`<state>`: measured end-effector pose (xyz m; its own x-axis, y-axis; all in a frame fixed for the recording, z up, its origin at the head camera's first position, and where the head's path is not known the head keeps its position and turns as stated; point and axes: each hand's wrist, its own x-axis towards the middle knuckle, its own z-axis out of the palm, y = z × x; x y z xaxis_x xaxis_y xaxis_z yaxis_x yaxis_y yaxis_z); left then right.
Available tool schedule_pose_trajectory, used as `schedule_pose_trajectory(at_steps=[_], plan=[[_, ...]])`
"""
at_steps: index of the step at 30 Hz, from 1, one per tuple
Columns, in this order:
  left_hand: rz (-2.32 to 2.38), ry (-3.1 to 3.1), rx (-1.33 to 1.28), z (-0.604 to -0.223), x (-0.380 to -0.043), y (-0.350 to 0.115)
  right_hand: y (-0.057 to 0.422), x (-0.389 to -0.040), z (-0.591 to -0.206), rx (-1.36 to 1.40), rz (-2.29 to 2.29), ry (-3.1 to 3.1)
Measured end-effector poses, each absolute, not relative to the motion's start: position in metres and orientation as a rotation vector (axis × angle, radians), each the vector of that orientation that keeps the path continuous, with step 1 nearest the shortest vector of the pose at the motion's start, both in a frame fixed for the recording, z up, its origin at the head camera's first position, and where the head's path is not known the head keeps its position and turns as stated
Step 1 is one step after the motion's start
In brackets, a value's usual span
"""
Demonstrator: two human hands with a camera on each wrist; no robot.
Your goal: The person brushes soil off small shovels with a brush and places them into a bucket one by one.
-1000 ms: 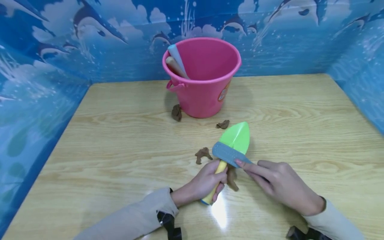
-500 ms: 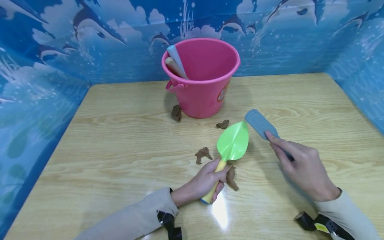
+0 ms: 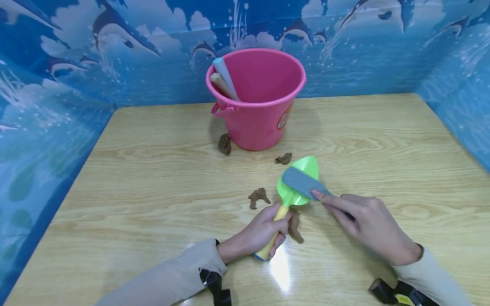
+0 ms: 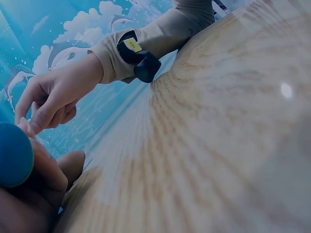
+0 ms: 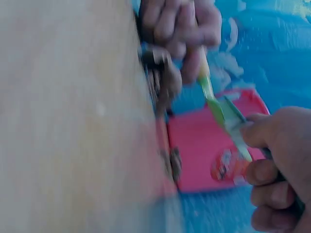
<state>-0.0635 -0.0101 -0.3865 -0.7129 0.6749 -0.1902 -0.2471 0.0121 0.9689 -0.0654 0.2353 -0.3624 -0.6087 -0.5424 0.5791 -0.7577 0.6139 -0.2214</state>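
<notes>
My left hand [image 3: 264, 231] grips the yellow handle of a toy trowel [image 3: 290, 196], its green blade pointing away from me. The handle's blue end cap [image 4: 14, 154] shows large in the left wrist view. In my right hand [image 3: 367, 225] is a flat, blue-grey, paddle-shaped tool [image 3: 302, 181] with a rounded end, the index finger stretched along it. That tool lies slantwise across the blade and covers its middle. A brown clay-like lump [image 3: 295, 228] sits right beside my left fingers. The right wrist view, blurred, shows the tool against the green blade.
Behind the trowel stands a pink bucket [image 3: 254, 127], with a light blue handle [image 3: 224, 71] and a beige handle [image 3: 220, 85] leaning inside. Brown lumps lie on the wooden table [image 3: 153, 178]: one by the bucket [image 3: 224, 144], others nearer the trowel. Dolphin-print sheeting [image 3: 164, 51] encloses the table.
My right hand swung the blue-grey tool off the blade to the upper right, then brought it back across the blade. My left hand and the trowel stayed nearly still.
</notes>
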Motion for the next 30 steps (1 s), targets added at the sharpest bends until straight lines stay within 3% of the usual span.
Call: schedule_pose_trajectory(at_steps=[8,19,30], plan=[[1.783,1.638,0.4,-0.385,-0.062,-0.01,0.256,-0.074,-0.355,0.746,0.666,-2.343],[1.771,1.649,0.411,-0.386,-0.064,-0.01,0.218,-0.053,-0.364,1.171,0.863,-2.299],[1.781,1.639,0.422,-0.386,-0.062,-0.01,0.228,-0.059,-0.363,0.973,0.705,-2.368]])
